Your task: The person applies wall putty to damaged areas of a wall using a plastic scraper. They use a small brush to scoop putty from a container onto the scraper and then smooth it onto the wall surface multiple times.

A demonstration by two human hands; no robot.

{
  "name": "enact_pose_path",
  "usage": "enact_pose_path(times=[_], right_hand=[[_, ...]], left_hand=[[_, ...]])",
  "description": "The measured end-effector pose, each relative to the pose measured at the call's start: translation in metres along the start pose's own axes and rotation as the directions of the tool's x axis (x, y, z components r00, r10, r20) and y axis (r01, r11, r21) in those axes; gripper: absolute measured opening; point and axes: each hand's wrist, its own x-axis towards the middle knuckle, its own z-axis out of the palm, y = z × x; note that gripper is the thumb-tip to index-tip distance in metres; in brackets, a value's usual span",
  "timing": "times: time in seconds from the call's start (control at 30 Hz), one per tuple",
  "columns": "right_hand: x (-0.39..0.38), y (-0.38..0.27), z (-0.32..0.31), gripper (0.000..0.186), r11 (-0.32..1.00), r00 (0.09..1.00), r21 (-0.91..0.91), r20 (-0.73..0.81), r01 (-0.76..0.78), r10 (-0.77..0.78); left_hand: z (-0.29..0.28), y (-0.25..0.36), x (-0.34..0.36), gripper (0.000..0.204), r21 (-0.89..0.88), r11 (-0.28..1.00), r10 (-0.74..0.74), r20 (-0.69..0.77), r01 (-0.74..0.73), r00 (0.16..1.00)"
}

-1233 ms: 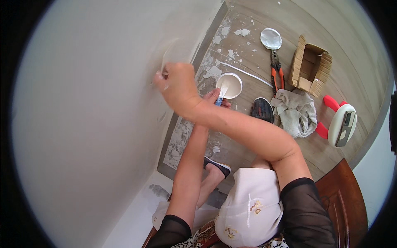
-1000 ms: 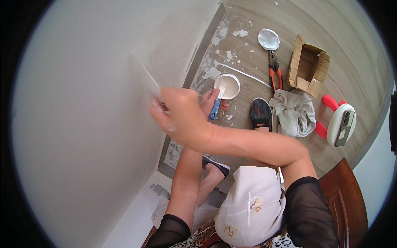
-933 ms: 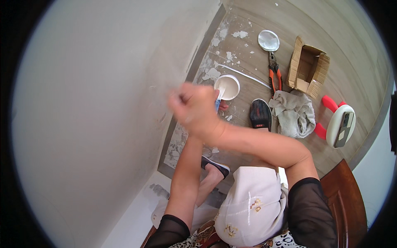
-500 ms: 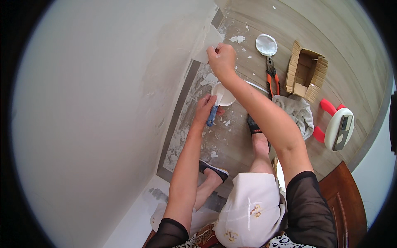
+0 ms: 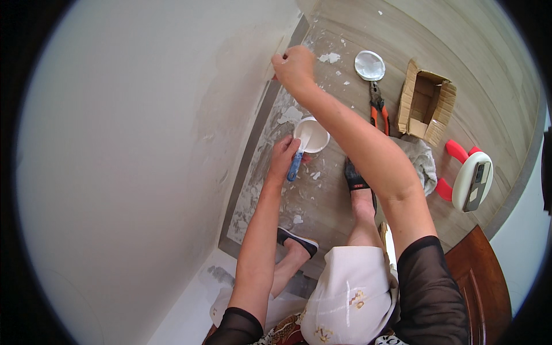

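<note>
The right hand (image 5: 294, 66) is clenched on something small against the wall (image 5: 144, 144), low by the floor. The left hand (image 5: 286, 155) grasps a scraper (image 5: 298, 160), kept dipped in the cup (image 5: 311, 135) so filler is within reach.

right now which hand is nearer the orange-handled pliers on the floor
The right hand. It is up by the base of the wall, left of the pliers and slightly above them in the picture. The left hand is lower and further left, beside the white cup.
</note>
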Motion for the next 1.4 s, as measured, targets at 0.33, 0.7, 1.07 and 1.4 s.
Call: enact_pose_path(times=[0.33,0.7,1.07,1.4], right_hand=[[-0.014,-0.066,-0.006,0.026,0.956,0.957,-0.080,-0.041,0.282,-0.286],[-0.088,-0.113,0.002,0.011,0.837,0.840,-0.079,0.084,0.542,-0.536],[-0.187,-0.041,-0.078,0.011,0.951,0.903,0.168,0.307,0.261,-0.302],[-0.126,-0.027,-0.128,0.022,0.975,0.768,-0.200,0.607,-0.100,0.204]], left_hand=[[0.000,-0.001,-0.001,0.027,-0.055,0.998,0.030,0.026,-0.028,0.999],[-0.035,-0.047,0.001,0.039,0.748,0.659,0.298,-0.157,-0.083,0.942],[-0.033,-0.068,-0.037,0.030,0.092,0.915,0.402,-0.218,-0.392,0.889],[-0.031,-0.078,-0.088,0.032,-0.120,0.988,0.058,-0.306,-0.099,0.950]])
